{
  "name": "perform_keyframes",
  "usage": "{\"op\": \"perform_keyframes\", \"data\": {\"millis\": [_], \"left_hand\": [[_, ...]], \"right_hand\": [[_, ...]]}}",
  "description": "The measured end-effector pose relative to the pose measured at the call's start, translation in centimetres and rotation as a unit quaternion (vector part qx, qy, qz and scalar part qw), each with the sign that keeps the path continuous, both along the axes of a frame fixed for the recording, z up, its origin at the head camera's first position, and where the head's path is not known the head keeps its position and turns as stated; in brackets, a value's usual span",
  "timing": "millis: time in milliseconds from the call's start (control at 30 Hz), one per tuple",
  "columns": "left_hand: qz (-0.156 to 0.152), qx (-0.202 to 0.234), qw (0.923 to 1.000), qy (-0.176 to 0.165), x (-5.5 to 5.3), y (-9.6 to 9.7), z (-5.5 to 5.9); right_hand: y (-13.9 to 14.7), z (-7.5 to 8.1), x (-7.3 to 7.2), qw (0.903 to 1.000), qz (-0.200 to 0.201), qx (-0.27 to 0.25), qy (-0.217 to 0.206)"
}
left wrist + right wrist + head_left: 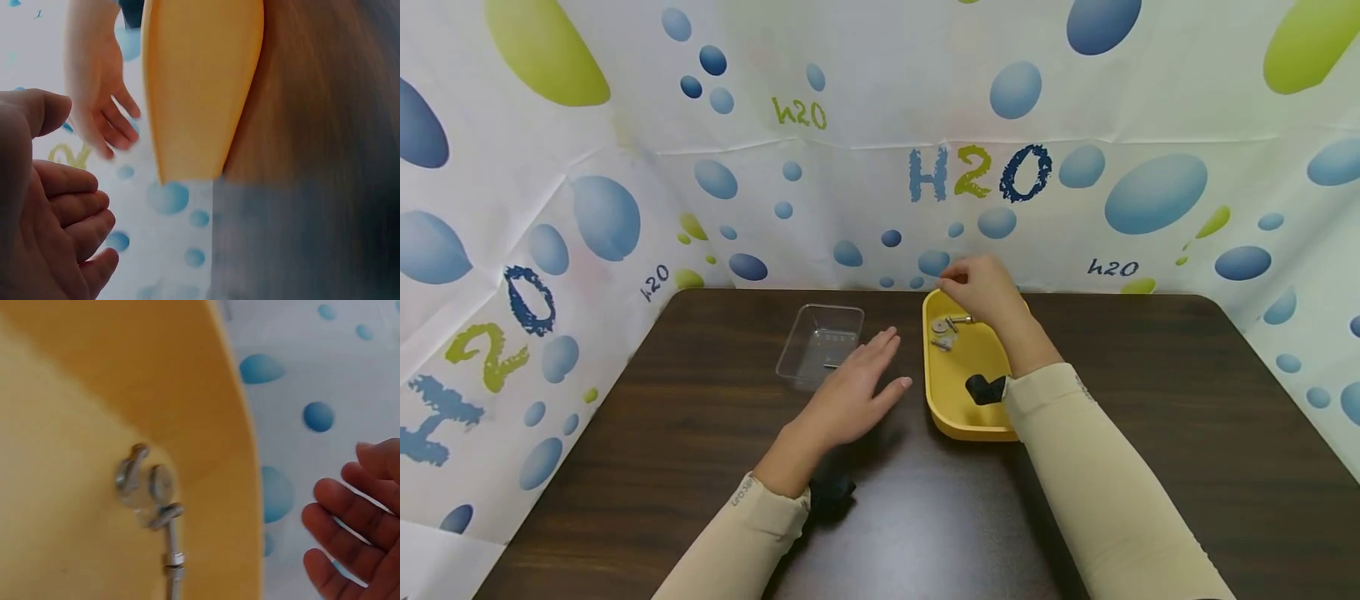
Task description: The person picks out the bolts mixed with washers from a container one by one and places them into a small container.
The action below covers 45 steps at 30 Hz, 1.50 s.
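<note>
My right hand (988, 292) is over the far end of a yellow tray (951, 400). Its fingers are loosely bent in the right wrist view, with nothing visible between them. Inside the tray's far left part lie a metal bolt (173, 540) with nuts on it, round washers (161, 483) and other small metal pieces. To the left of the tray, my left hand (853, 396) hovers with straight fingers, near a clear plastic container (786, 354). A thin metal piece (831, 365) shows in that container, partly hidden behind the left hand.
Both containers stand towards the back of a dark wooden table (700, 433). A white sheet (865, 192) printed with blue and green drops and H2O lettering hangs behind it and along the sides. Black wrist devices (985, 389) are strapped at both cuffs.
</note>
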<state>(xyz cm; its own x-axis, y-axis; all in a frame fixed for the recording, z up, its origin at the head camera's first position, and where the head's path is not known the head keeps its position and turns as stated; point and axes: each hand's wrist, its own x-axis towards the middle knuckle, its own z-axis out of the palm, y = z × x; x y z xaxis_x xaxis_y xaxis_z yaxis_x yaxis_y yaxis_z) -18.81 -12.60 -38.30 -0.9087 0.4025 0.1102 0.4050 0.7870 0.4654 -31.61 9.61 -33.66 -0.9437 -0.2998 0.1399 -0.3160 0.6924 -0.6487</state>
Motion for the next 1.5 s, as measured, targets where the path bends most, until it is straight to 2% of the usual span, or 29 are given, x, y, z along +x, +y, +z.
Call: {"op": "perform_keyframes", "data": {"millis": [100, 267, 567, 900, 1067, 1200, 1500], "left_hand": [[-0.021, -0.011, 0.9997, -0.012, 0.0, 1.4, -0.2], [-0.037, -0.028, 0.9984, -0.03, 0.0, 3.1, -0.5], [-0.049, -0.065, 0.9963, -0.026, 0.1, 3.8, -1.1], [-0.041, -0.07, 0.996, -0.038, 0.1, 3.7, -1.2], [-0.042, -0.064, 0.9964, -0.036, 0.1, 3.7, -1.2], [-0.044, -0.064, 0.9963, -0.036, 0.2, 3.7, -1.2], [-0.05, -0.064, 0.9963, -0.031, 0.1, 3.5, -1.4]], "right_hand": [[0.3, -0.9, -0.5, 0.9991, -0.003, 0.017, -0.038], [0.7, -2.0, -1.0, 0.9954, -0.012, 0.048, -0.082], [0.9, -3.2, -2.0, 0.9884, -0.024, 0.072, -0.132], [0.9, -3.8, -2.4, 0.979, -0.051, 0.139, -0.14], [0.9, -4.1, -2.6, 0.9706, -0.075, 0.175, -0.147], [0.9, -4.6, -2.6, 0.9637, -0.072, 0.214, -0.143], [1.0, -5.3, -2.4, 0.9708, -0.063, 0.187, -0.136]]}}
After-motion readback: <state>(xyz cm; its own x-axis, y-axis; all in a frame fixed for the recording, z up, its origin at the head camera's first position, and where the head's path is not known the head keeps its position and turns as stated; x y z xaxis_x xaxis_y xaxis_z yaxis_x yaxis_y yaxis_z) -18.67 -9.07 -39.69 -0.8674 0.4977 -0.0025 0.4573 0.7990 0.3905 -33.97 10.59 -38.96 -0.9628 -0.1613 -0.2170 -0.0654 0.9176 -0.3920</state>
